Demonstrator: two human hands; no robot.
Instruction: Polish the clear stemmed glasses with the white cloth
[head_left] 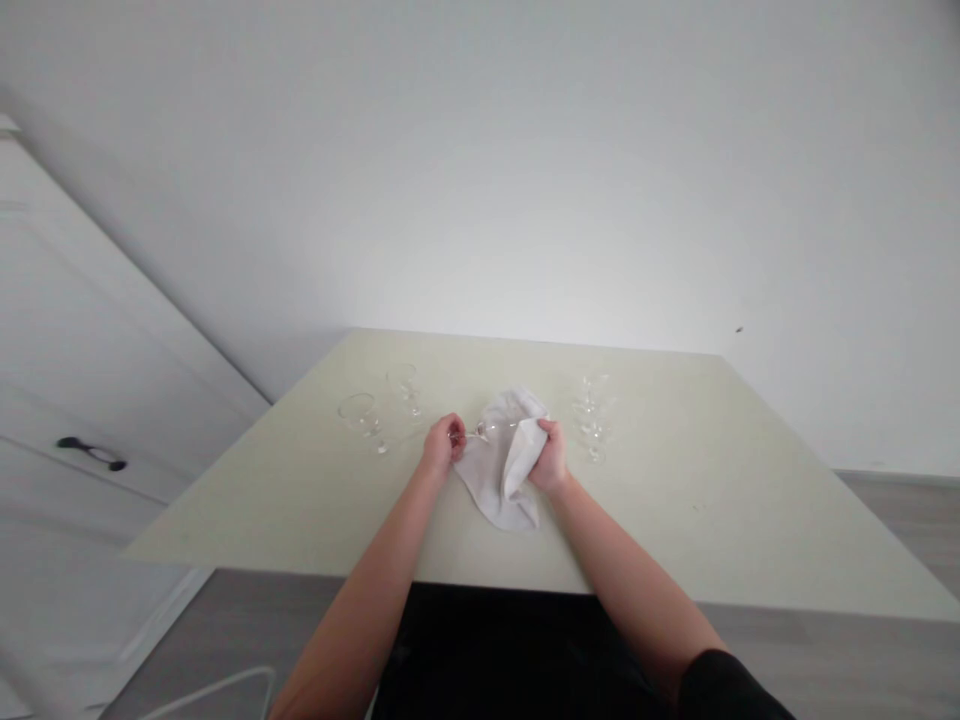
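Note:
In the head view my left hand (445, 441) is closed around the foot end of a clear wine glass (481, 430), which lies roughly sideways. A white cloth (491, 488) hangs beneath and around the glass's bowl, its lower folds reaching down to the table. My right hand (550, 460) grips the cloth at the bowl end, thumb on top. The cloth hides part of the bowl. Left of my hands stand two clear stemmed glasses, a nearer glass (369, 424) and a farther glass (408, 388). More stemmed glasses (595, 425) stand close together beyond my right hand, overlapping, so their number is unclear.
The pale table (720, 530) reaches back to a white wall (525, 180). A white cabinet (67, 330) with a dark handle (91, 454) stands at the left. Grey flooring (907, 525) shows past the table's right edge.

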